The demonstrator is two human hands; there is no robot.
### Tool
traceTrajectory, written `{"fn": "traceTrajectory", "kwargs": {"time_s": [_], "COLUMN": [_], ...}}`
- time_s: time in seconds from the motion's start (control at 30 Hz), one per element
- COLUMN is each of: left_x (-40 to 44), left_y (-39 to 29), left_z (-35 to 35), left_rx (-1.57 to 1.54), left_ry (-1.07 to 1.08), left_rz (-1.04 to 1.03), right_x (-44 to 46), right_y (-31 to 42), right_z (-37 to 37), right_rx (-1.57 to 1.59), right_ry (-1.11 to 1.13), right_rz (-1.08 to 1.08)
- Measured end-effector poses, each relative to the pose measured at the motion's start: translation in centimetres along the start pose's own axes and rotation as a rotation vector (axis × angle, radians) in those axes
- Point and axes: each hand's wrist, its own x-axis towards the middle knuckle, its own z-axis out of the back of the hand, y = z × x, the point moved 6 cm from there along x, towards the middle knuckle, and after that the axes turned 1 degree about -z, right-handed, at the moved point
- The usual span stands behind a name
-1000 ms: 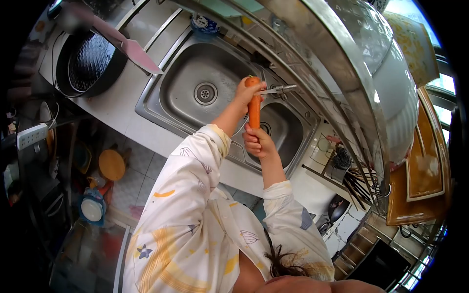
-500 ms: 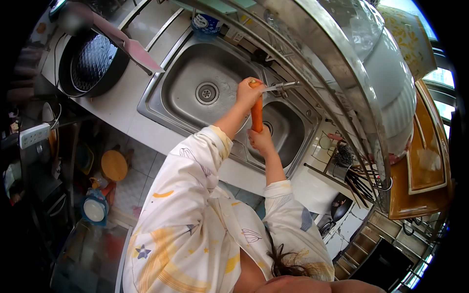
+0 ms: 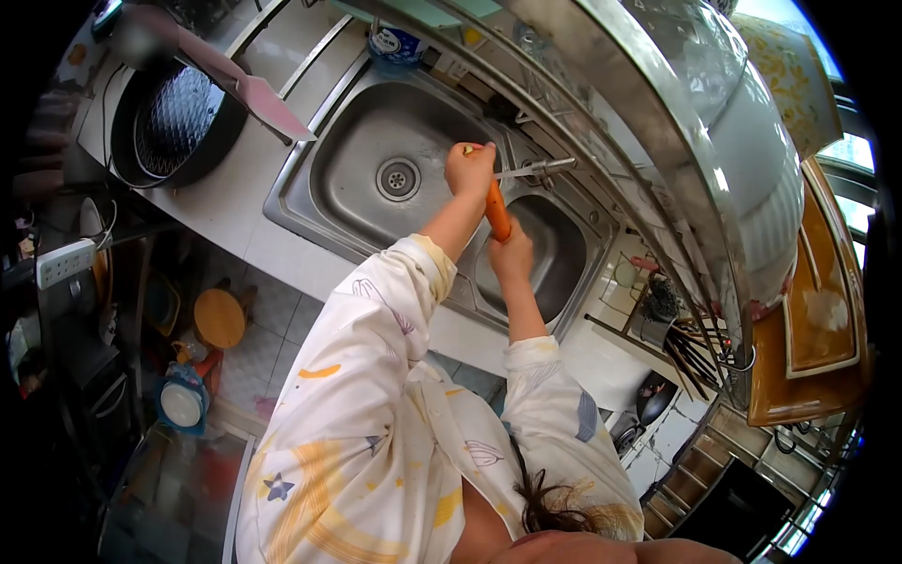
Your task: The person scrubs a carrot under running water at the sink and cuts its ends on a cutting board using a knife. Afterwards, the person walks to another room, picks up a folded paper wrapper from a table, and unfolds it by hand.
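Over the double-bowl sink (image 3: pixel 324 155) my two hands hold one long orange carrot (image 3: pixel 496 209). My left hand (image 3: pixel 467 170) is wrapped round its upper end, where a small yellowish-green bit shows by the fingers. My right hand (image 3: pixel 511 252) is closed round the lower end, above the smaller bowl. From the faucet (image 3: pixel 549 167) a stream of water (image 3: pixel 513 173) runs toward my left hand and the carrot's top. The carrot slants between the hands, its ends covered by fingers.
A black pan (image 3: pixel 174 127) sits on the counter at the left, a pink-bladed knife (image 3: pixel 268 101) nearby. The metal dish rack (image 3: pixel 658 155) overhangs the sink's right side. Chopsticks (image 3: pixel 691 352) stand in a holder at the right. A blue-labelled container (image 3: pixel 395 44) is behind the sink.
My left hand has shifted slightly left, away from the faucet. My right hand has moved up and right a little, so the carrot tilts more and less of it shows.
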Motion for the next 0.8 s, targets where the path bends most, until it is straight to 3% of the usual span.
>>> {"fn": "traceTrajectory", "kwargs": {"time_s": [0.03,0.07,0.1,0.13,0.17,0.2,0.23,0.27,0.33,0.37,0.43,0.47,0.53,0.57,0.67,0.77,0.8], "left_x": [-0.5,-0.5,-1.1,-2.3,-2.6,-3.2,-3.8,-3.7,-2.3,-1.6,-0.2,-0.3,-1.9,-1.5,-1.8,-4.9,-4.6], "left_y": [-0.7,-1.0,-1.9,-2.5,-3.4,-3.6,-3.6,-3.3,-2.7,-1.2,0.3,0.4,-0.4,1.3,4.0,-0.1,0.2], "left_z": [-0.2,0.2,-0.5,-1.4,-1.3,-1.6,-2.0,-2.1,-2.3,-2.4,-2.0,-2.0,-0.4,-0.4,0.0,-0.3,-0.6], "left_rx": [0.121,0.121,0.022,-0.079,-0.080,-0.198,-0.317,-0.317,-0.189,-0.190,-0.208,-0.211,-0.204,-0.203,0.208,0.092,0.008], "left_ry": [0.068,0.068,0.281,0.492,0.491,0.535,0.578,0.578,0.535,0.534,0.375,0.322,-0.058,-0.059,-0.004,0.097,0.218], "left_rz": [-0.102,-0.100,0.102,0.302,0.301,0.430,0.561,0.561,0.331,0.332,0.124,0.055,0.043,0.040,-0.278,-0.131,-0.005], "right_x": [0.1,-0.5,-2.1,-2.1,-2.8,-3.4,-3.2,-3.0,-2.9,-1.3,-0.4,-0.2,0.2,0.4,0.4,1.0,0.8], "right_y": [0.0,-1.8,-1.9,-2.0,-1.1,-0.1,-0.5,-1.5,-3.2,-4.2,-2.4,-2.0,0.2,1.0,1.3,-0.8,-1.5], "right_z": [0.4,-1.2,-2.6,-1.8,-1.9,-1.8,-2.0,-2.5,-4.3,-4.5,-3.2,-2.1,-0.1,0.4,-0.3,-2.5,-3.0], "right_rx": [-0.001,0.372,0.745,0.744,0.979,1.216,1.214,1.142,1.071,0.800,0.519,0.314,0.111,0.131,0.122,0.171,0.244], "right_ry": [0.001,0.322,0.642,0.644,0.843,1.044,1.045,1.030,1.011,0.707,0.400,0.233,0.065,0.041,0.051,0.136,0.199], "right_rz": [-0.001,-0.365,-0.729,-0.729,-0.788,-0.838,-0.837,-0.775,-0.713,-0.390,-0.079,-0.081,-0.079,-0.099,-0.154,-0.152,-0.121]}}
